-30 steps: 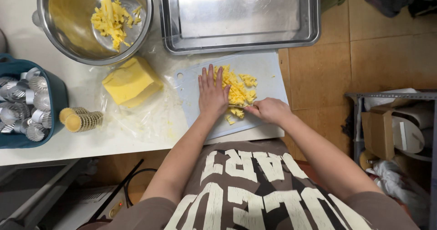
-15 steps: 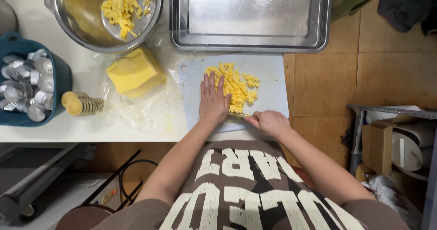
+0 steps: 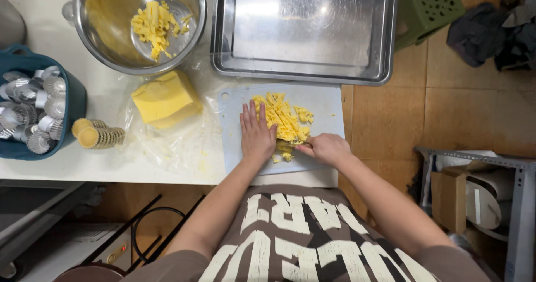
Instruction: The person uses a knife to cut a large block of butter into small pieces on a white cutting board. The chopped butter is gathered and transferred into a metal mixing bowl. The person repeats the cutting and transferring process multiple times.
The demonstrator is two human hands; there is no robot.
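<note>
A pale blue cutting board [image 3: 324, 106] lies on the white counter with a heap of chopped yellow butter pieces [image 3: 282, 117] on it. My left hand [image 3: 255, 134] rests flat on the board, fingers slightly apart, touching the left side of the heap. My right hand [image 3: 326, 148] is closed around a knife handle at the heap's near right. Only a short dark bit of the knife [image 3: 289, 144] shows between the two hands. A yellow butter block [image 3: 164, 99] sits on clear plastic wrap left of the board.
A steel bowl [image 3: 106, 25] holding more butter pieces stands at the back left, with a large steel tray [image 3: 304, 28] beside it. A teal basket [image 3: 75, 100] of metal tart tins and a stack of gold tins [image 3: 97, 135] are far left. A metal shelf [image 3: 486, 198] is on the floor at right.
The view has drifted a little. Both hands stay at the butter heap on the board, the right hand shifting slightly toward the near edge.
</note>
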